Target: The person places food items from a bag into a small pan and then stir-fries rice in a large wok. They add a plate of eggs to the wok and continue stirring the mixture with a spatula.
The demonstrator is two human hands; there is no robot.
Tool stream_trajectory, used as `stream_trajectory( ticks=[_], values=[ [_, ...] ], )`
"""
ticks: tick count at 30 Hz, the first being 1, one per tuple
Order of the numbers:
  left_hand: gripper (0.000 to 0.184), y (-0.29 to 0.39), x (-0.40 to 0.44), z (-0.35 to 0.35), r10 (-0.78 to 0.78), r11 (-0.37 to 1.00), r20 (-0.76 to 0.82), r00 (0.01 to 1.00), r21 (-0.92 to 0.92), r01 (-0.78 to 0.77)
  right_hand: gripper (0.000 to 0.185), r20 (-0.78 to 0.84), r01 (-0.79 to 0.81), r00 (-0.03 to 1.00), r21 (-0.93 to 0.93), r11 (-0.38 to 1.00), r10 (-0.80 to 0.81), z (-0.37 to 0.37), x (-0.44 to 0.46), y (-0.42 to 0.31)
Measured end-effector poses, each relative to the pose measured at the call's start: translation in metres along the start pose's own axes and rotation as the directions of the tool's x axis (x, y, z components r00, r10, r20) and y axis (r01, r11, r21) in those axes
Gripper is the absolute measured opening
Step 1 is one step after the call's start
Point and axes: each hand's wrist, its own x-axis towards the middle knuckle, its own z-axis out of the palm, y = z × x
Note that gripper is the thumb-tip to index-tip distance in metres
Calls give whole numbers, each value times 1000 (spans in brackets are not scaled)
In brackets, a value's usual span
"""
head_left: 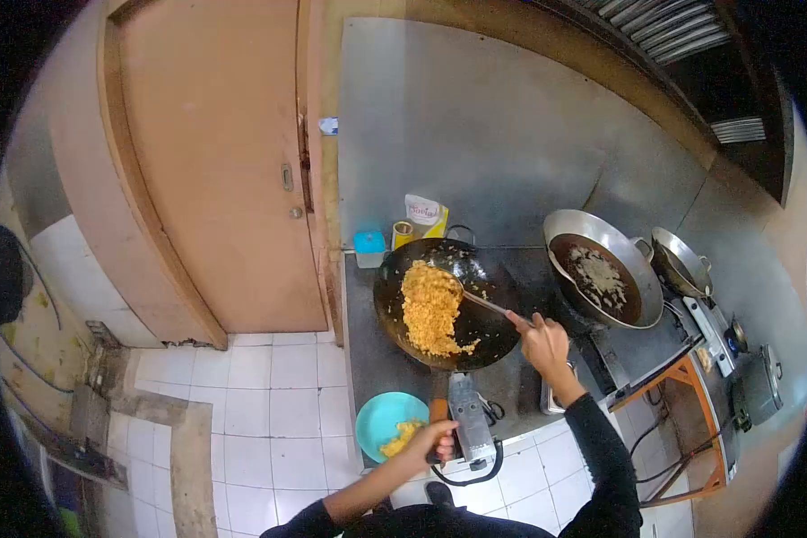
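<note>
A dark wok [502,345] holds a heap of orange-yellow fried rice [429,309], mostly on its left side. My left hand [430,446] is closed around the wok's wooden handle [438,403] at the near side. Closed on the handle of a metal ladle [486,303], my right hand [543,343] is to the right of the wok. The ladle's head lies against the rice and is partly hidden by it. A turquoise bowl [372,414] with yellow food [402,438] in it stands just left of my left hand.
A large metal pan [560,224] of dark oil with pale pieces frying stands right of the wok, a smaller pan [681,260] beyond it. Behind the wok are a blue-lidded container [368,243], a can [403,234] and a pouch [425,213]. A gas stove part [469,421] lies near the handle.
</note>
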Motion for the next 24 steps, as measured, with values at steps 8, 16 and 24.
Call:
stream_trajectory(
  ticks=[8, 16, 24],
  values=[
    [28, -1, 23, -20, 24, 999, 50, 998, 25, -25, 56, -78, 57, 993, -333, 941, -87, -16, -26, 13],
    [23, -59, 88, 31, 345, 932, -122, 930, -73, -356, 53, -87, 36, 994, -241, 970, -59, 20, -18, -1],
    [27, -83, 135, 69, 410, 883, -164, 897, -175, -436, 27, 321, -263, 904, -105, 959, 282, -78, 46, 2]
  ],
)
